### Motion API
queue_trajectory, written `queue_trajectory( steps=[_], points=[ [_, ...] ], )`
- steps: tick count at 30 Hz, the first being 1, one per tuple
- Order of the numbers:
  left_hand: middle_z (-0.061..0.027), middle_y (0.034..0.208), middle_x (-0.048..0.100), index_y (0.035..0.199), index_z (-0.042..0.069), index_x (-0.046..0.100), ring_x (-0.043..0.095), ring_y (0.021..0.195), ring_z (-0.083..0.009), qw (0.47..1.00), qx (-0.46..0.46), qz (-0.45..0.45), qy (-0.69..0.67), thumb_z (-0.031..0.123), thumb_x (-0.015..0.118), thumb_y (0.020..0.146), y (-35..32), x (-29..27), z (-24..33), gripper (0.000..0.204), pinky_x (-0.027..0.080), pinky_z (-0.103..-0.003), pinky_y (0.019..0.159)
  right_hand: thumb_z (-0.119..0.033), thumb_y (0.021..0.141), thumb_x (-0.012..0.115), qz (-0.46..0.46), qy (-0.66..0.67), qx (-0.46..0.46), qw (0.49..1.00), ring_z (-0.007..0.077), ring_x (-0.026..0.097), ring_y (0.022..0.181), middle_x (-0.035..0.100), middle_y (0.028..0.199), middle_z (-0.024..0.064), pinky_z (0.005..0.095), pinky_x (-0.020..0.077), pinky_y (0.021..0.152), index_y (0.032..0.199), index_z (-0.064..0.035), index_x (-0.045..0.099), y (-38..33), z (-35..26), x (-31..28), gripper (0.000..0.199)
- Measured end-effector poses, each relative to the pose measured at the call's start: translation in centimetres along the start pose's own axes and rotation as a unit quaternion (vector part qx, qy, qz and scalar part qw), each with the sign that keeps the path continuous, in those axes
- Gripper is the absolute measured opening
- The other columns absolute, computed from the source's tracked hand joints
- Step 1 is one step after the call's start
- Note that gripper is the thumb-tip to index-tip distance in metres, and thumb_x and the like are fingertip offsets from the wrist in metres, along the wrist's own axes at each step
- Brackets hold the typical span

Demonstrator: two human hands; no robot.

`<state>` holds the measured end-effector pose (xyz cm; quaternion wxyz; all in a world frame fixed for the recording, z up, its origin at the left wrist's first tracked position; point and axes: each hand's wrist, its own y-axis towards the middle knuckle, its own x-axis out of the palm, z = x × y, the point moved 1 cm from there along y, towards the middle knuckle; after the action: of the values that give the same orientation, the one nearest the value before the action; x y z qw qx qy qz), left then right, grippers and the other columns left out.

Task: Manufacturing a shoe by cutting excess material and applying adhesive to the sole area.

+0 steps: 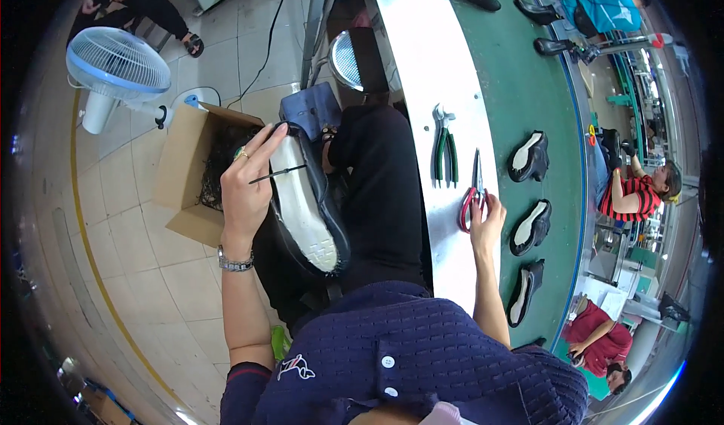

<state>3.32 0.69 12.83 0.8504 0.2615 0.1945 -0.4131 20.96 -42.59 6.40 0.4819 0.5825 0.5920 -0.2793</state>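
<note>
My left hand (250,180) grips a black shoe upper (332,221) over my lap, its pale underside (298,199) facing up. A thin dark strip (280,174) crosses that underside close to my fingers; whether it is attached cannot be made out. On the metal bench, my right hand (489,225) has its fingers closed at the red handles of a pair of scissors (477,180). The blades point away from me and lie near the bench surface. To the left of the scissors rest green-handled pliers (445,150).
Several black shoe uppers (530,227) lie on the green conveyor belt (494,63) beyond the metal bench (422,40). At my left stand an open cardboard box (185,168) of dark scraps and a fan (117,63). A lamp (345,59) is ahead; co-workers sit across the belt.
</note>
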Motion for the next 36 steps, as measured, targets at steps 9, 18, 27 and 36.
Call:
queue_trajectory(
  steps=[9, 18, 27, 36],
  points=[
    [-0.0183, 0.123, 0.064, 0.139, 0.008, 0.051, 0.065, 0.108, -0.0213, 0.977, -0.161, 0.094, -0.103, 0.011, 0.059, 0.096, -1.3, 0.6, 0.3, 0.044, 0.051, -0.031, 0.087, -0.007, 0.081, 0.071, -0.297, 0.279, 0.297, 0.863, 0.0129, 0.062, 0.076, 0.064, 0.084, 0.0049, 0.0243, 0.0491, 0.068, 0.120, 0.0018, 0.055, 0.4, -2.5, -2.8, 0.043],
    [-0.0239, 0.134, 0.053, 0.138, -0.006, 0.043, 0.055, 0.120, -0.0320, 0.971, -0.183, 0.119, -0.098, 0.022, 0.059, 0.096, -6.5, 3.7, 2.3, 0.053, 0.043, -0.037, 0.100, -0.063, 0.063, 0.082, -0.698, 0.501, 0.214, 0.465, 0.0049, 0.047, 0.064, 0.048, 0.078, -0.0032, 0.0172, 0.0362, 0.055, 0.128, 0.0027, 0.049, -1.2, -20.9, -6.5, 0.098],
    [-0.0251, 0.137, 0.050, 0.132, -0.009, 0.049, 0.049, 0.127, -0.0379, 0.977, -0.139, 0.151, -0.060, 0.017, 0.050, 0.098, -6.1, 3.5, 2.5, 0.043, 0.037, -0.039, 0.106, -0.066, 0.092, 0.044, -0.683, 0.435, 0.182, 0.558, 0.0073, 0.046, 0.053, 0.048, 0.066, -0.0020, 0.0206, 0.0375, 0.047, 0.098, -0.0046, 0.056, -3.0, -25.8, -4.7, 0.063],
    [-0.0202, 0.142, 0.048, 0.127, -0.005, 0.059, 0.048, 0.127, -0.0369, 0.990, -0.062, 0.111, 0.059, 0.014, 0.063, 0.090, -4.5, 2.6, 3.3, 0.041, 0.039, -0.042, 0.105, -0.053, 0.095, 0.056, -0.613, 0.319, 0.120, 0.712, 0.0096, 0.044, 0.057, 0.046, 0.059, -0.0007, 0.0302, 0.0357, 0.052, 0.083, -0.0020, 0.062, -4.6, -25.5, -3.7, 0.053]
  ],
)
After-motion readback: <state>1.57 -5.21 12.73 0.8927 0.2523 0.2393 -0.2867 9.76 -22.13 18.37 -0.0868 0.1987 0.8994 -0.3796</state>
